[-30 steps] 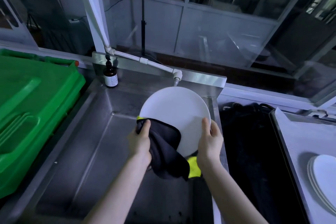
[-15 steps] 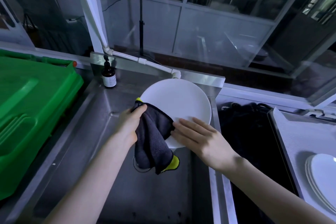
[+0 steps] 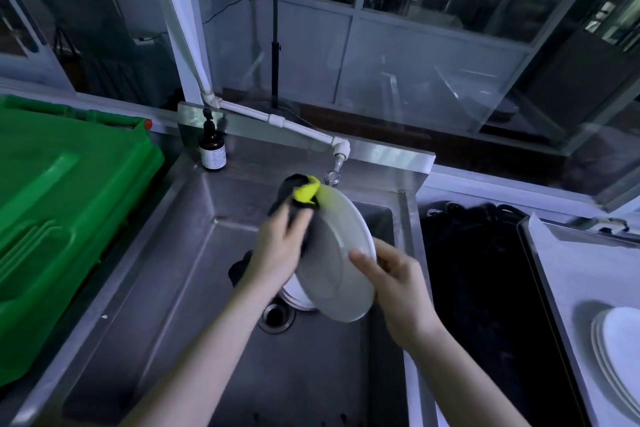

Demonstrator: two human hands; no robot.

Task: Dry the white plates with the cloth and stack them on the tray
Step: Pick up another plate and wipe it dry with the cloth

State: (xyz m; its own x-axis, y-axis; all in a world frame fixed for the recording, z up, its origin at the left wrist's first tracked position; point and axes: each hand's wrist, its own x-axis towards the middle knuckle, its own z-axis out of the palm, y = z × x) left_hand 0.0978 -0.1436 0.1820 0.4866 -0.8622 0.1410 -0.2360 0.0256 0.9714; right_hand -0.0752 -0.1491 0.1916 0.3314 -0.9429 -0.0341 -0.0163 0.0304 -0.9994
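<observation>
Sink (image 3: 173,288): a stainless steel basin fills the middle of your view; every place below is given from it.
Right hand (image 3: 398,288): yours, over the sink's right half, with the thumb on the near face and the fingers curled behind, gripping the white plate (image 3: 336,253) by its lower right edge.
Plate position: you hold it on edge above the sink, tilted, with its top rim just below the faucet (image 3: 333,177).
Left hand (image 3: 277,250): over the sink's centre and blurred, fingers closed on the cloth (image 3: 301,194) and pressing it to the plate's left side.
Cloth detail: dark with yellow-green trim, bunched over the plate's top left rim; a dark end hangs below your left hand.
Second plate (image 3: 294,298): a white rim on the sink floor, just beside the drain (image 3: 275,314).
Brown bottle (image 3: 212,149): upright on the sink's back left ledge.
Green bin (image 3: 69,201): left of the sink.
Tray (image 3: 571,253): right of the sink, beyond a dark heap (image 3: 485,270), carrying a stack of white plates (image 3: 620,350).
Glass partitions (image 3: 433,62): behind the sink.
</observation>
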